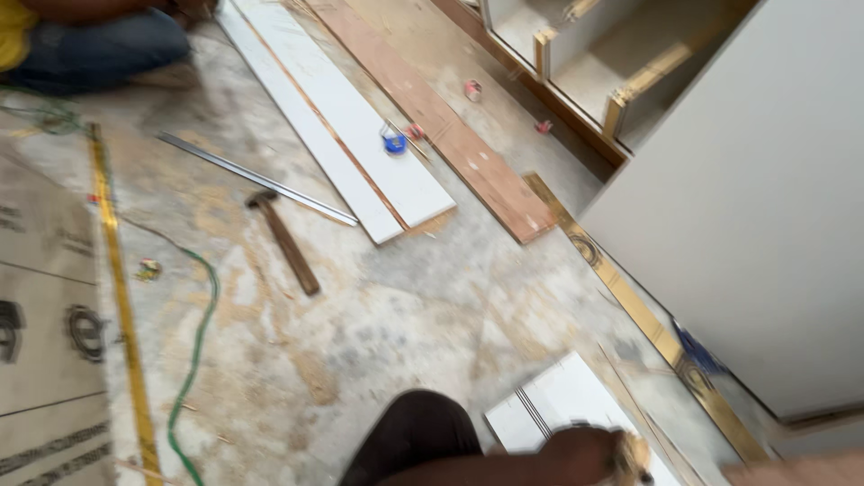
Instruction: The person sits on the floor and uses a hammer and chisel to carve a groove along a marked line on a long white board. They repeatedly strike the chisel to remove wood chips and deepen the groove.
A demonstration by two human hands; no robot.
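A: Where are the hands?

B: Low at the bottom edge. One hand [585, 450] sits over a small white panel [562, 400] lying on the floor [405, 315], and it seems to clutch something small and yellowish [633, 454]. It's too blurred to name, and I cannot tell which hand it is or how the fingers stand. A bit of arm shows at the bottom right corner; its hand is out of view.

A: And the panel?

B: White, with a pair of dark grooves along it, just beside a long brass-coloured strip [630, 292] that runs along the foot of a grey cabinet [756, 225].

A: Anything with a label?

B: At the left edge, flat cardboard sheets [40, 333] printed with dark round marks (too blurred to read anyway). A second brass strip [121, 306] and a green cable [202, 324] run beside them.

A: Tools?

B: A hammer [283, 238] with a wooden handle lies mid-floor, near a thin metal bar [256, 180]. Further up, a long white board [333, 112] carries a small blue round thing [393, 142], and a brown board [432, 112] lies alongside. Another person [90, 40] in jeans sits at the top left.
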